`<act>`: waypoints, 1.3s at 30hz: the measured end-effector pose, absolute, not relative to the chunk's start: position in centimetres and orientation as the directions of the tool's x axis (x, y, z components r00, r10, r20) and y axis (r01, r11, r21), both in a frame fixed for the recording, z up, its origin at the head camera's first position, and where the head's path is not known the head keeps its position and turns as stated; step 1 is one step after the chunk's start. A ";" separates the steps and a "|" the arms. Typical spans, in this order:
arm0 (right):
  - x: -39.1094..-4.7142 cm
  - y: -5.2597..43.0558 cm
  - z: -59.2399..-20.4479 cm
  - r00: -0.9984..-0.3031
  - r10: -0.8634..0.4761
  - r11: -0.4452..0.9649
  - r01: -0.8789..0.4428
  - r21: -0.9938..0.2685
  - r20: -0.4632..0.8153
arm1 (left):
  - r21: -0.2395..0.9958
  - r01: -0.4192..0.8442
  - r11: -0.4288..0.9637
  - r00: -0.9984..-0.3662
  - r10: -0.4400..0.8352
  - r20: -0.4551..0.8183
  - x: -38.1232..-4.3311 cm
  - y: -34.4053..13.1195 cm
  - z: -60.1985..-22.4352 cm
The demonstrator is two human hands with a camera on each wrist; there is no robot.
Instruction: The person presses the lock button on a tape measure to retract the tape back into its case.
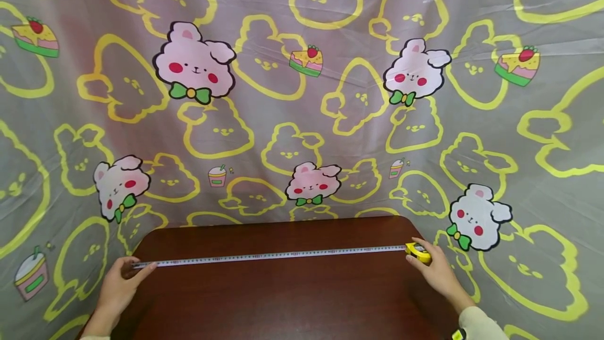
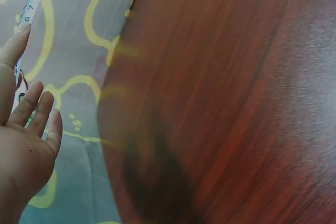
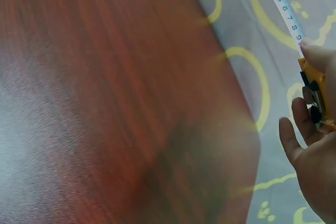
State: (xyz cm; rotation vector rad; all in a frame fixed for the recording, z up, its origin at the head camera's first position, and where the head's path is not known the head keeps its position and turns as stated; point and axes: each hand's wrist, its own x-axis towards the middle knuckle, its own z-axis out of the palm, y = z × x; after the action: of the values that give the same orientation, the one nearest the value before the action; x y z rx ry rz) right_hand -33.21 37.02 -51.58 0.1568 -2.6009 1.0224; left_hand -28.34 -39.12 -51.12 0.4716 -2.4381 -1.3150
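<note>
A yellow tape measure (image 1: 419, 253) is in my right hand (image 1: 436, 269), gripped between thumb and fingers near the table's right side. Its white blade (image 1: 283, 255) runs out straight and nearly level across the head view. At the far end of the blade, my left hand (image 1: 118, 282) pinches the tip between thumb and fingers. In the left wrist view the thumb lies along the numbered blade (image 2: 32, 3), and the other fingers spread loosely below. The right wrist view shows the thumb at the mouth of the yellow case (image 3: 314, 80), where the blade (image 3: 283, 9) comes out.
Below the blade is a dark red-brown wooden table (image 1: 283, 298) with rounded far corners. A grey curtain (image 1: 273, 109) printed with yellow outlines and white rabbit faces hangs behind it and down both sides. Hand shadows fall on the tabletop.
</note>
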 end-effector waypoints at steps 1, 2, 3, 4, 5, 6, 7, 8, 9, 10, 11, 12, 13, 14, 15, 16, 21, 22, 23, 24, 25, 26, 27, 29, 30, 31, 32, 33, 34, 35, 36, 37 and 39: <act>-33.2 37.0 -51.2 -0.936 0.020 0.727 -0.227 -0.648 0.350 | 0.845 -0.124 0.520 -0.893 -0.429 0.133 -28.3 -39.2 -50.8; -33.2 37.0 -50.9 -0.938 0.016 0.720 -0.230 -0.655 0.347 | 0.843 -0.116 0.525 -0.895 -0.423 0.140 -28.3 -39.3 -50.6; -33.1 37.0 -50.6 -0.940 0.014 0.718 -0.228 -0.658 0.341 | 0.843 -0.108 0.527 -0.897 -0.418 0.147 -28.2 -39.3 -50.4; -33.1 37.0 -50.4 -0.941 0.012 0.716 -0.228 -0.660 0.338 | 0.847 -0.094 0.523 -0.897 -0.413 0.155 -28.2 -39.4 -50.2; -33.1 37.0 -50.2 -0.942 0.011 0.715 -0.227 -0.661 0.336 | 0.851 -0.087 0.518 -0.897 -0.412 0.159 -28.1 -39.5 -50.0; -33.0 36.9 -49.9 -0.944 0.009 0.713 -0.226 -0.663 0.331 | 0.857 -0.083 0.508 -0.898 -0.412 0.157 -28.0 -39.6 -49.9; -33.0 36.9 -49.8 -0.944 0.010 0.714 -0.224 -0.663 0.329 | 0.863 -0.081 0.498 -0.898 -0.412 0.154 -27.9 -39.7 -49.8; -33.0 36.9 -49.6 -0.944 0.011 0.716 -0.222 -0.662 0.329 | 0.871 -0.078 0.485 -0.898 -0.414 0.150 -27.9 -39.8 -49.7; -33.0 36.8 -49.4 -0.944 0.011 0.716 -0.223 -0.662 0.330 | 0.882 -0.081 0.464 -0.896 -0.421 0.139 -27.8 -39.9 -49.6; -32.9 36.8 -49.3 -0.943 0.009 0.716 -0.226 -0.661 0.332 | 0.891 -0.089 0.445 -0.893 -0.433 0.127 -27.8 -39.9 -49.5; -32.9 36.8 -49.1 -0.943 0.008 0.718 -0.227 -0.658 0.334 | 0.898 -0.102 0.429 -0.889 -0.444 0.111 -27.8 -40.0 -49.3; -32.9 36.8 -49.0 -0.943 0.008 0.721 -0.225 -0.655 0.333 | 0.904 -0.110 0.413 -0.886 -0.454 0.100 -27.8 -40.1 -49.2; -32.8 36.8 -48.9 -0.942 0.009 0.724 -0.225 -0.652 0.335 | 0.909 -0.115 0.400 -0.882 -0.462 0.091 -27.8 -40.1 -49.1; -32.8 36.8 -48.7 -0.941 0.009 0.727 -0.226 -0.648 0.339 | 0.914 -0.117 0.390 -0.881 -0.466 0.086 -27.8 -40.1 -49.1; -32.8 36.8 -48.6 -0.941 0.009 0.727 -0.226 -0.649 0.338 | 0.917 -0.116 0.381 -0.880 -0.468 0.083 -27.8 -40.1 -49.0; -32.7 36.8 -48.5 -0.942 0.011 0.726 -0.224 -0.650 0.336 | 0.920 -0.107 0.376 -0.881 -0.465 0.087 -27.8 -40.1 -48.9; -32.9 36.7 -48.1 -0.940 0.034 0.713 -0.215 -0.668 0.340 | 0.922 -0.025 0.387 -0.879 -0.448 0.165 -27.6 -40.1 -49.0; -32.9 36.6 -48.0 -0.941 0.040 0.709 -0.210 -0.673 0.336 | 0.919 -0.012 0.395 -0.875 -0.449 0.181 -27.6 -40.1 -48.9; -33.0 36.6 -48.0 -0.941 0.048 0.709 -0.204 -0.675 0.335 | 0.917 -0.003 0.399 -0.871 -0.451 0.194 -27.6 -40.1 -48.9; -33.0 36.5 -48.0 -0.942 0.052 0.708 -0.200 -0.677 0.332 | 0.916 0.005 0.401 -0.868 -0.454 0.203 -27.6 -40.0 -48.9; -33.0 36.5 -48.0 -0.944 0.055 0.707 -0.194 -0.680 0.327 | 0.914 0.007 0.406 -0.866 -0.455 0.208 -27.6 -40.0 -48.8; -33.0 36.5 -48.0 -0.945 0.059 0.706 -0.188 -0.682 0.321 | 0.911 0.010 0.412 -0.865 -0.453 0.214 -27.6 -40.0 -48.8; -33.0 36.5 -47.9 -0.947 0.063 0.705 -0.182 -0.685 0.316 | 0.910 0.007 0.414 -0.866 -0.453 0.213 -27.7 -40.1 -48.7; -33.0 36.5 -47.8 -0.947 0.067 0.703 -0.178 -0.689 0.313 | 0.912 0.004 0.410 -0.869 -0.450 0.206 -27.7 -40.1 -48.7; -33.0 36.5 -47.8 -0.948 0.067 0.698 -0.179 -0.693 0.312 | 0.913 0.000 0.408 -0.871 -0.449 0.201 -27.7 -40.1 -48.7; -33.0 36.5 -47.7 -0.948 0.067 0.694 -0.179 -0.697 0.310 | 0.913 -0.006 0.408 -0.873 -0.447 0.194 -27.7 -40.1 -48.7; -33.0 36.5 -47.7 -0.948 0.069 0.692 -0.178 -0.700 0.310 | 0.914 -0.008 0.405 -0.874 -0.447 0.190 -27.7 -40.2 -48.7; -32.9 36.4 -47.7 -0.948 0.068 0.687 -0.181 -0.704 0.310 | 0.916 -0.012 0.402 -0.875 -0.447 0.185 -27.7 -40.2 -48.7; -32.9 36.4 -47.6 -0.948 0.064 0.684 -0.186 -0.706 0.312 | 0.916 -0.014 0.400 -0.876 -0.446 0.182 -27.7 -40.2 -48.7; -32.9 36.3 -47.6 -0.948 0.057 0.684 -0.191 -0.704 0.313 | 0.915 -0.018 0.404 -0.876 -0.447 0.180 -27.6 -40.2 -48.6; -32.8 36.3 -47.6 -0.948 0.048 0.685 -0.198 -0.702 0.314 | 0.913 -0.022 0.407 -0.876 -0.447 0.179 -27.6 -40.2 -48.6; -32.8 36.3 -47.6 -0.947 0.038 0.686 -0.206 -0.697 0.318 | 0.911 -0.026 0.412 -0.876 -0.448 0.178 -27.6 -40.2 -48.5; -32.8 36.2 -47.5 -0.944 0.017 0.688 -0.227 -0.689 0.328 | 0.909 -0.032 0.415 -0.877 -0.448 0.174 -27.5 -40.2 -48.4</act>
State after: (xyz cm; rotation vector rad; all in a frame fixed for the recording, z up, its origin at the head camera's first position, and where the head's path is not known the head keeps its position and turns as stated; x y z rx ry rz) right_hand -32.77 36.25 -47.51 0.1665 -2.5921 1.1180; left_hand -27.54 -40.17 -48.40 0.4100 -2.2841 -1.4549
